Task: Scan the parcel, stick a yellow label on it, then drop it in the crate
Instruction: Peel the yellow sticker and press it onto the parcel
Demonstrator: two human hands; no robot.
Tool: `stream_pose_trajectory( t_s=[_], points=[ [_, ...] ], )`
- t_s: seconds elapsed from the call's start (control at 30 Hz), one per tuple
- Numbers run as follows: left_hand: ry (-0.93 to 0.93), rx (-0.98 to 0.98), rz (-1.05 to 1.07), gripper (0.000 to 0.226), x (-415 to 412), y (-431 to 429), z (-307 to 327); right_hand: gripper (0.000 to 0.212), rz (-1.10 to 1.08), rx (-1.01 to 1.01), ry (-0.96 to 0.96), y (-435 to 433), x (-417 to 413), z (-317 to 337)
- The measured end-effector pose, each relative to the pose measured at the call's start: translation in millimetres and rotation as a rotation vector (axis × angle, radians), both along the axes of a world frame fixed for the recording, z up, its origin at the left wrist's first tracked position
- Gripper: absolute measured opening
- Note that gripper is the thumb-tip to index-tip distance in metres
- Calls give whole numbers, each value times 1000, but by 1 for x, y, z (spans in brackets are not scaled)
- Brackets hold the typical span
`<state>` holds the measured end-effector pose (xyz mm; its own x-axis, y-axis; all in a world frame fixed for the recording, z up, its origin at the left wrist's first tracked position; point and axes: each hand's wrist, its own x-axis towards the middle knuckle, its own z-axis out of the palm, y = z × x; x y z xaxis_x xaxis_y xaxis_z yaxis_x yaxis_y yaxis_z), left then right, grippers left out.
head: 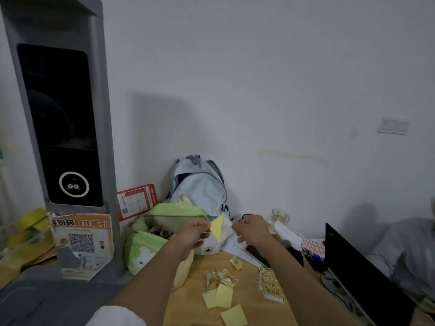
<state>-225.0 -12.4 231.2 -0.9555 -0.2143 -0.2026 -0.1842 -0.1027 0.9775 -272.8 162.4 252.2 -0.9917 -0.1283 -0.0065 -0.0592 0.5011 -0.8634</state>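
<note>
I hold a yellow label [217, 228] up over the far side of the wooden table [247, 309]. My left hand [191, 234] pinches the label's left edge. My right hand [253, 230] is just right of it with its fingers curled closed; I see nothing in them. Behind the label lies a pale cloth item with a star logo [208, 250]. A cream bag [182, 271] lies under my left forearm. More loose yellow labels [221, 297] lie on the near part of the table. I cannot pick out a parcel or a crate.
A tall grey kiosk with a dark screen [61, 125] stands at the left, a QR poster [82, 243] leaning on it. A green bag [150, 236] and pale blue backpack [200, 184] sit against the wall. Printed stickers [270, 288], a phone [257, 255] and a black laptop [364, 274] are on the right.
</note>
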Motion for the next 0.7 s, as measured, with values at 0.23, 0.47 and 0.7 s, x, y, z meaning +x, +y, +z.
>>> stream_pose_trajectory(
  t_s=[0.23,0.47,0.7],
  points=[
    [-25,-101,39,22,-2,-35,-3,16,-71,-80,-104,36,-11,9],
    [-110,-155,160,17,4,-71,-22,13,-180,-12,-116,71,-20,-4],
    [-227,-144,208,7,4,-65,-45,6,-193,-131,-184,68,-25,-18]
  ],
)
